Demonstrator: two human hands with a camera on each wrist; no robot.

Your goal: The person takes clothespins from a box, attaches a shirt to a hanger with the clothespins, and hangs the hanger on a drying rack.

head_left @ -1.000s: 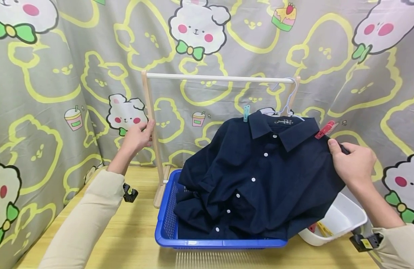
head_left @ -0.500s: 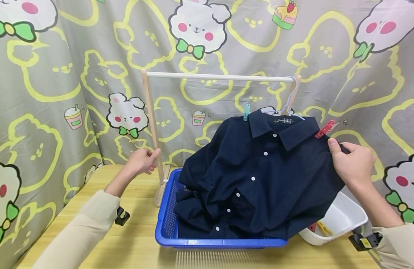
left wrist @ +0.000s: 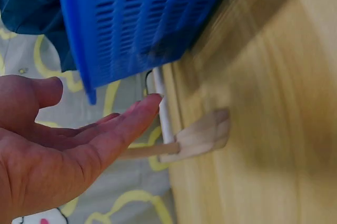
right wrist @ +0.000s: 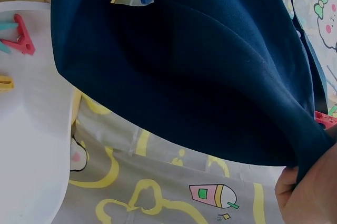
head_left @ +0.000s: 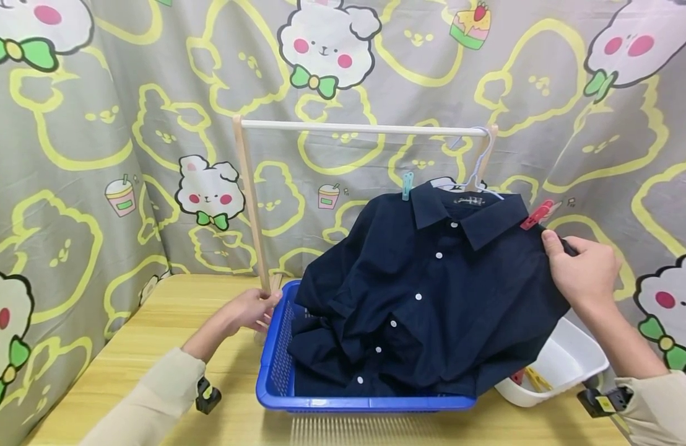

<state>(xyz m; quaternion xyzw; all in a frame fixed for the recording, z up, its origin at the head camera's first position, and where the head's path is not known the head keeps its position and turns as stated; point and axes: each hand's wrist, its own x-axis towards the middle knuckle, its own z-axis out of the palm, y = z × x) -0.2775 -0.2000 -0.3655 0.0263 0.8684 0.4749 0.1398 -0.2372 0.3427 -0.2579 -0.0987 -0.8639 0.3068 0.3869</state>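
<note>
A dark navy button-up shirt point(head_left: 449, 291) hangs on a pale wire hanger point(head_left: 479, 164), its lower part bunched in a blue basket point(head_left: 371, 403). My right hand point(head_left: 585, 269) pinches the shirt near the shoulder, thumb in front. A teal clothespin point(head_left: 407, 186) and a red clothespin point(head_left: 537, 214) sit on either side of the collar. My left hand point(head_left: 248, 311) is at the basket's left rim; in the left wrist view its fingers point(left wrist: 113, 137) are extended, with the thumb apart and nothing held. Whether it touches the basket I cannot tell.
The hanger's hook is over the white rail point(head_left: 354, 128) of a wooden-legged rack, whose left post point(head_left: 254, 210) stands behind my left hand. A white tub point(head_left: 577, 359) with several clothespins stands right of the basket on the wooden table point(head_left: 170, 334). A patterned curtain point(head_left: 170, 124) surrounds the table.
My left hand has come down from the rack's left post to the basket's left rim. My right hand and the shirt have hardly moved.
</note>
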